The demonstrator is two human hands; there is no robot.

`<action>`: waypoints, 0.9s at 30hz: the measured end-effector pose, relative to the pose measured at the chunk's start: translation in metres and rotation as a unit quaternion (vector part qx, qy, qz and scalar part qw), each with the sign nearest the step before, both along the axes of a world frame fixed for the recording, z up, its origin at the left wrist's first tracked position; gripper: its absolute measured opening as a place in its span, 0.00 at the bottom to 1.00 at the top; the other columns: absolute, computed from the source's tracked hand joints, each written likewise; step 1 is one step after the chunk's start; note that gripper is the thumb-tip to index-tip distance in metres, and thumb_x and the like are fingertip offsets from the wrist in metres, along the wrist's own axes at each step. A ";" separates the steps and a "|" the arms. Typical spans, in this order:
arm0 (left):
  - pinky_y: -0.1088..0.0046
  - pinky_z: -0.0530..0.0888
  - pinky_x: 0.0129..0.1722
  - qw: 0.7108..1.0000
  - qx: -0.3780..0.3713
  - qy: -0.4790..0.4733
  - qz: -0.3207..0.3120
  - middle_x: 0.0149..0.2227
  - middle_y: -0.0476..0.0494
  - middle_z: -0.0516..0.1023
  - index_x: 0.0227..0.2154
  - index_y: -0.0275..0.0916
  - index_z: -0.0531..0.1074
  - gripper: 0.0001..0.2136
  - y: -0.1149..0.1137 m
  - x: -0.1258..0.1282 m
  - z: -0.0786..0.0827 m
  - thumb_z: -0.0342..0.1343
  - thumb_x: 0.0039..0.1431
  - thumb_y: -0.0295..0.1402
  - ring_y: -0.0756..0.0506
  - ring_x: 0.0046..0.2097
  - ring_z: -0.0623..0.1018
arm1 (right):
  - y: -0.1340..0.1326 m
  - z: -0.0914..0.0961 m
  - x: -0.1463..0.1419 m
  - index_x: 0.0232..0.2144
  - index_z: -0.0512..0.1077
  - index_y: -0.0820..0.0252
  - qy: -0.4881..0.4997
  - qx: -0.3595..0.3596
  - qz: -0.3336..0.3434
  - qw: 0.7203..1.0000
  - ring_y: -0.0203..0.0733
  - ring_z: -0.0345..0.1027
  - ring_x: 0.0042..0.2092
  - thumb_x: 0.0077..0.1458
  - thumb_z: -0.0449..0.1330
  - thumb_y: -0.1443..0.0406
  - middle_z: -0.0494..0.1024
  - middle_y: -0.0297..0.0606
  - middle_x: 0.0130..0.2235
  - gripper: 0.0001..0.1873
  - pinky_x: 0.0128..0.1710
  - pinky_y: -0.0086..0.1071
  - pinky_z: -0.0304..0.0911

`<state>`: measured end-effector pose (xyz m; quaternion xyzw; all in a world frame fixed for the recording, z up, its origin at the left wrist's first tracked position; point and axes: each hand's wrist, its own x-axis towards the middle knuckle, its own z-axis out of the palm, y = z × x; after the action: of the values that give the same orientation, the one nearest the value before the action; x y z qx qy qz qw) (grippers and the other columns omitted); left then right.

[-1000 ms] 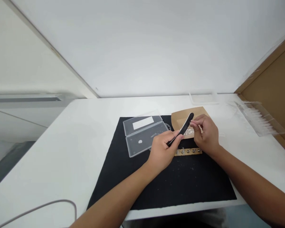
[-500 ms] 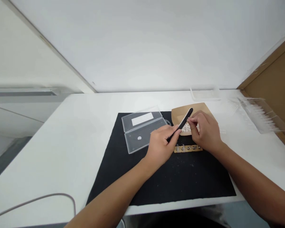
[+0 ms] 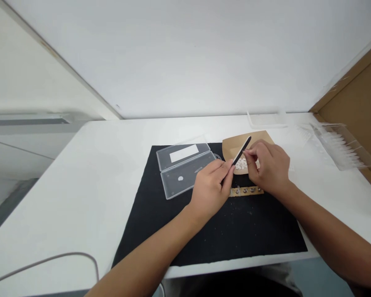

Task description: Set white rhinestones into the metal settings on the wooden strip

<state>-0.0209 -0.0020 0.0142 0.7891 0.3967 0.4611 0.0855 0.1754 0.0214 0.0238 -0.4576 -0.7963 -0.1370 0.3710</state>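
Note:
My left hand point(image 3: 212, 185) is closed round the lower end of a black nail file point(image 3: 243, 149) with a pale edge, which slants up to the right. My right hand point(image 3: 267, 167) pinches thumb and forefinger together right beside the file's upper half; whatever small piece is between them is too small to make out. Below the hands lies a tan strip point(image 3: 249, 191) with several round metal studs and small clear pieces standing at its left end. Behind them, a brown paper tray point(image 3: 235, 144) holds small white bits point(image 3: 241, 164), partly hidden by my right hand.
An open clear plastic case point(image 3: 176, 186) with a white label lies on the black mat point(image 3: 216, 239), left of my hands. Clear nail tips point(image 3: 343, 146) in a transparent sheet lie at the right. A clear tray point(image 3: 267, 120) stands near the wall, and a cable point(image 3: 58, 255) crosses the front left.
The file has turned slightly in my left hand and now looks narrower, with more of its pale edge along it. My right hand stays pinched beside it. The view has shifted a little.

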 end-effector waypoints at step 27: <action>0.72 0.77 0.36 1.000 0.006 0.002 0.001 0.34 0.42 0.81 0.46 0.35 0.80 0.10 -0.001 -0.001 -0.001 0.53 0.73 0.28 0.48 0.35 0.79 | 0.000 0.003 -0.005 0.30 0.62 0.54 0.029 -0.070 0.033 0.997 0.40 0.65 0.30 0.68 0.57 0.65 0.74 0.33 0.29 0.12 0.35 0.41 0.52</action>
<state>-0.0218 -0.0028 0.0137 0.7900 0.3953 0.4619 0.0796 0.1703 0.0209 0.0263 -0.4596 -0.8077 -0.0551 0.3651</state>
